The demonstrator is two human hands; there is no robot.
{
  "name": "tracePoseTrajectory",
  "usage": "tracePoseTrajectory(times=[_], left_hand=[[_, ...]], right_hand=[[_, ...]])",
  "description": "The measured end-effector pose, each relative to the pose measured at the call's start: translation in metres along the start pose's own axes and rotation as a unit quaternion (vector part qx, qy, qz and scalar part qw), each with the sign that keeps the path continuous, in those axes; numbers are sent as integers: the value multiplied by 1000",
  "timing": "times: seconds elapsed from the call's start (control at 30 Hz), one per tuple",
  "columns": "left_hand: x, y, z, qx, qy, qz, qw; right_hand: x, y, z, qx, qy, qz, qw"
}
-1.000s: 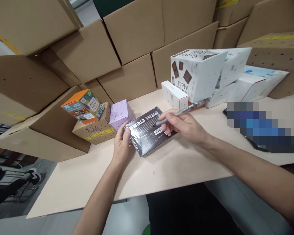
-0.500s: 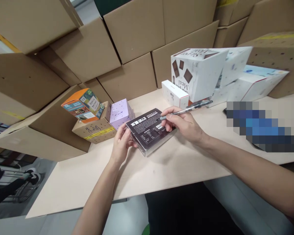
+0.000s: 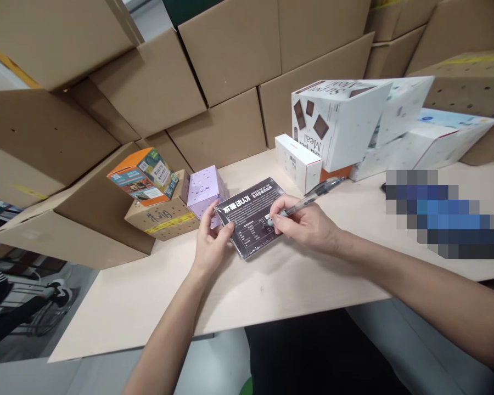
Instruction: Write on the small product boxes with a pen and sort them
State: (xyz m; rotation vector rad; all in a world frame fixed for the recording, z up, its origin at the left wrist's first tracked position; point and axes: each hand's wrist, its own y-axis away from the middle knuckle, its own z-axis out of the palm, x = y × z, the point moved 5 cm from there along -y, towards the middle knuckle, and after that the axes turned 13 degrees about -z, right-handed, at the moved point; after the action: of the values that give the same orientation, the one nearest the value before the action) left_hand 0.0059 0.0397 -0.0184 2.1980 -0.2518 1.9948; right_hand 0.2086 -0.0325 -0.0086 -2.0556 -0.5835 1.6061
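Observation:
My left hand (image 3: 212, 237) grips the left end of a dark, film-wrapped box (image 3: 249, 211), its thumb on the printed face. White lettering and a small table of print cover that face, which tilts up toward me. In my right hand (image 3: 307, 224) is a clear-barrelled pen (image 3: 315, 196), held in a writing grip. The pen's tip is at the right part of the box, near a small white label; whether it touches I cannot tell. The fingers of my right hand hide the box's right edge.
Behind the left hand stand a lilac box (image 3: 206, 189) and an orange box (image 3: 144, 176) on a taped carton (image 3: 160, 219). White boxes (image 3: 337, 123) stand at the back right, with a small white carton (image 3: 298, 162) in front. Large brown cartons (image 3: 226, 60) wall the table's (image 3: 148, 299) back.
The dark box has tipped so its printed face turns more toward me. My left thumb has moved onto that face, and the pen tip has shifted lower on it.

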Motion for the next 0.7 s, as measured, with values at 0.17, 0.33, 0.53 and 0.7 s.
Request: tracePoseTrajectory(times=[0.17, 0.33, 0.53, 0.7], left_hand=[[-2, -1, -1, 5, -7, 29, 1000], [-2, -3, -2, 3, -15, 43, 999], [-4, -3, -2, 8, -14, 34, 999], [-5, -4, -3, 15, -26, 34, 999]], right_hand=[[2, 1, 3, -4, 31, -5, 1000], [3, 2, 5, -17, 49, -9, 999], [0, 1, 7, -47, 80, 7, 996], [-5, 0, 10, -85, 99, 6, 991]])
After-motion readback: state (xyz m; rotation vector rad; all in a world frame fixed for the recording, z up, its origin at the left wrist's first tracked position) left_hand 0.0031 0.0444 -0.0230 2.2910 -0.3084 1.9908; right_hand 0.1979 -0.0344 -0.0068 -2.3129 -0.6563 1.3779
